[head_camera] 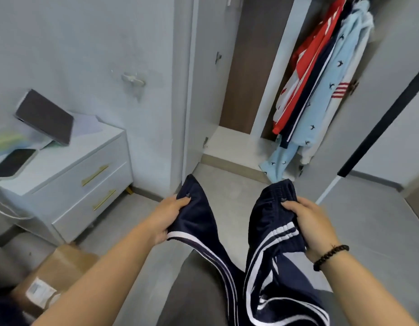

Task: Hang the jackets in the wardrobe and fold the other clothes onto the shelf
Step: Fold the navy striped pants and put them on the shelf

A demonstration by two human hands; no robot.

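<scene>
From the head view, your left hand [167, 218] and right hand [307, 228] each clutch an end of the navy track pants [269, 267], whose length droops toward you. The wardrobe [241, 137] shelf lies beyond the pants, nearer your right hand.

We see navy track trousers [269, 250] with white side stripes held up in front of the open wardrobe [258, 74], one end bunched in the left hand [167, 217] and the elastic waistband gripped in the right hand [309, 224], the cloth sagging between them. Inside the wardrobe hang a red and white jacket [305, 67], a dark jacket [321, 74] and a pale blue patterned one [333, 90], pressed close together. The pale blue one's hem trails over the wardrobe's bottom edge.
</scene>
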